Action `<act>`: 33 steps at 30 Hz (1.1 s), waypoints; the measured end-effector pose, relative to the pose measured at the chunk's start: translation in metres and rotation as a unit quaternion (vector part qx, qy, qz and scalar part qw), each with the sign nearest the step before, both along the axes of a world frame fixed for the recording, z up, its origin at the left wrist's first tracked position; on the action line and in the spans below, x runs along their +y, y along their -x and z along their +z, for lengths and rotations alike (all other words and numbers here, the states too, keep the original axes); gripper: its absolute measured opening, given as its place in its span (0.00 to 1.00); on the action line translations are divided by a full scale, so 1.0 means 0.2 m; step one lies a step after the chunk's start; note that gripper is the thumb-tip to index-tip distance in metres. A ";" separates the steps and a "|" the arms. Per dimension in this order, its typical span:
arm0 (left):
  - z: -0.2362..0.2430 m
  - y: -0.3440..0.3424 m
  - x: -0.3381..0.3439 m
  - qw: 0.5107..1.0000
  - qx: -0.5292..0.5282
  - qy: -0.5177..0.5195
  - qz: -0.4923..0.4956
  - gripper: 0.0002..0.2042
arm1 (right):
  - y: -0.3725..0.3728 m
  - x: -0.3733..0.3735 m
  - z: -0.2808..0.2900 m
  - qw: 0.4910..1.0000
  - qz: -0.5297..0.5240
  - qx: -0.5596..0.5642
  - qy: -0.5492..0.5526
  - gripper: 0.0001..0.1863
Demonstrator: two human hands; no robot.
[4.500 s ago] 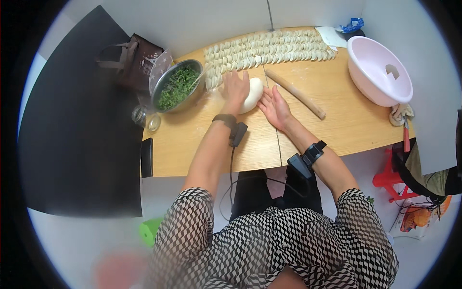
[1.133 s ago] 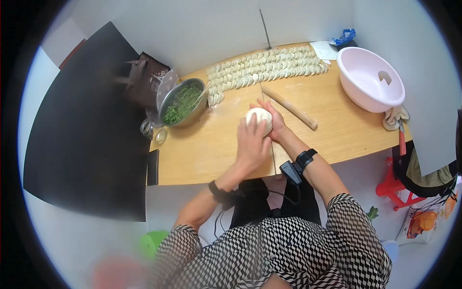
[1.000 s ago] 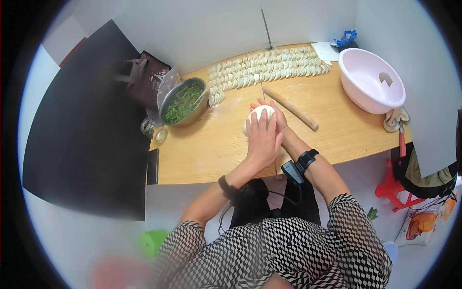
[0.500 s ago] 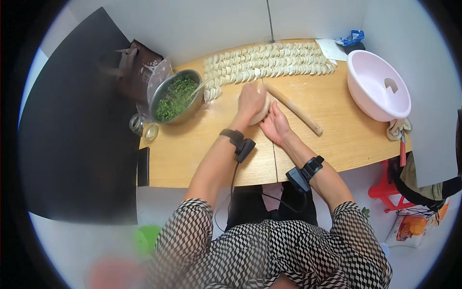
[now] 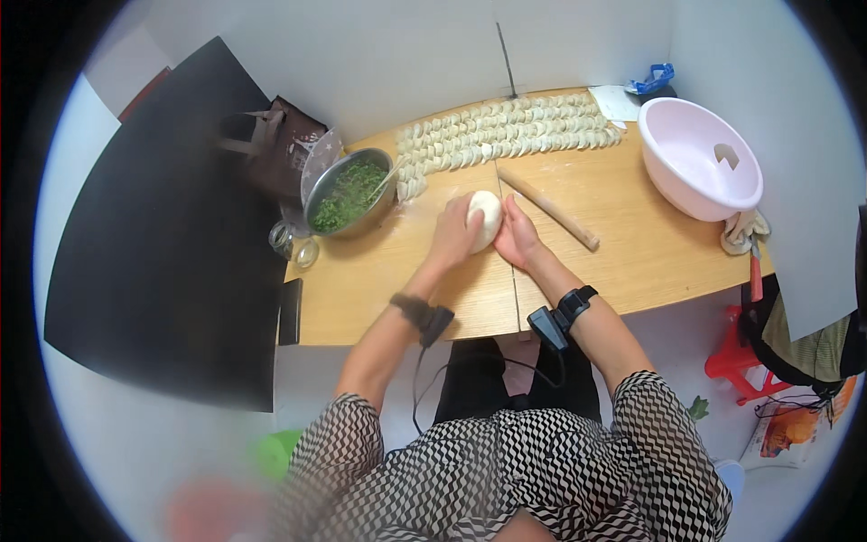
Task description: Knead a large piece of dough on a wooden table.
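A smooth white ball of dough is on the tabletop in front of me. My left hand grips its left side, fingers curled against it. My right hand is cupped against the right side, palm turned inward and fingertips on the dough. Just beyond and to the right lies a wooden rolling pin. A steel bowl of chopped greens, with light sticks in it, stands to the left.
Rows of dumplings line the back of the wooden table. A pink basin, a cloth and a red-handled utensil are on the right. Glass jars and a brown bag are left; a red stool is below.
Since half a second ago, my left hand has slid toward me and left, showing more of the dough. A second ago it lay over the dough's top, closer to me.
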State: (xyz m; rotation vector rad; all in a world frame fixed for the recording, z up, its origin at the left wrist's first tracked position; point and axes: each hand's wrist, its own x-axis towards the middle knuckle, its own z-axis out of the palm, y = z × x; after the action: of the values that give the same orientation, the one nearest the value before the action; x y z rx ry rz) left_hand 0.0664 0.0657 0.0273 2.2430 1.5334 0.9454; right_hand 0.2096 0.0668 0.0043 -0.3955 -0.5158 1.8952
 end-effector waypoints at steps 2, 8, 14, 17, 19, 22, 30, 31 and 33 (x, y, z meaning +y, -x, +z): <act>0.04 -0.06 -0.18 0.996 0.053 -0.068 -0.012 0.25 | -0.03 0.01 0.00 1.000 0.009 -0.001 -0.009 0.33; 0.18 -0.31 -0.55 0.984 0.132 -0.117 -0.006 0.28 | -0.06 -0.02 0.04 0.999 0.029 0.022 0.028 0.35; 0.19 -0.50 -0.38 0.973 0.187 -0.093 0.093 0.29 | 0.03 -0.13 0.01 0.956 -0.008 0.198 -0.218 0.34; 0.14 -0.46 -0.20 0.978 0.134 -0.029 0.157 0.33 | 0.00 -0.09 0.02 0.983 0.043 0.163 -0.070 0.32; 0.16 -0.41 -0.08 0.984 0.099 0.030 0.146 0.34 | -0.01 -0.06 0.03 0.995 0.047 0.056 0.069 0.34; 0.18 -0.33 0.07 0.988 0.043 0.089 0.115 0.35 | -0.01 -0.03 0.05 0.995 0.025 0.073 0.059 0.29; 0.04 -0.04 0.35 0.983 -0.066 0.087 0.150 0.35 | 0.02 -0.05 0.05 1.000 0.017 0.007 0.016 0.30; 0.02 0.00 0.36 0.981 -0.054 0.087 0.162 0.34 | 0.02 -0.05 0.03 0.999 0.034 0.022 -0.015 0.32; 0.02 0.05 0.34 0.981 -0.019 0.084 0.174 0.31 | 0.03 -0.05 0.03 1.000 0.027 0.005 -0.005 0.33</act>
State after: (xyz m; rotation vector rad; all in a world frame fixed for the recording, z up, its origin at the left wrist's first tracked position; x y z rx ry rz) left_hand 0.0573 0.1345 0.0311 1.8670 1.9506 0.9002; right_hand 0.2028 0.0577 0.0105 -0.3679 -0.5338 1.9441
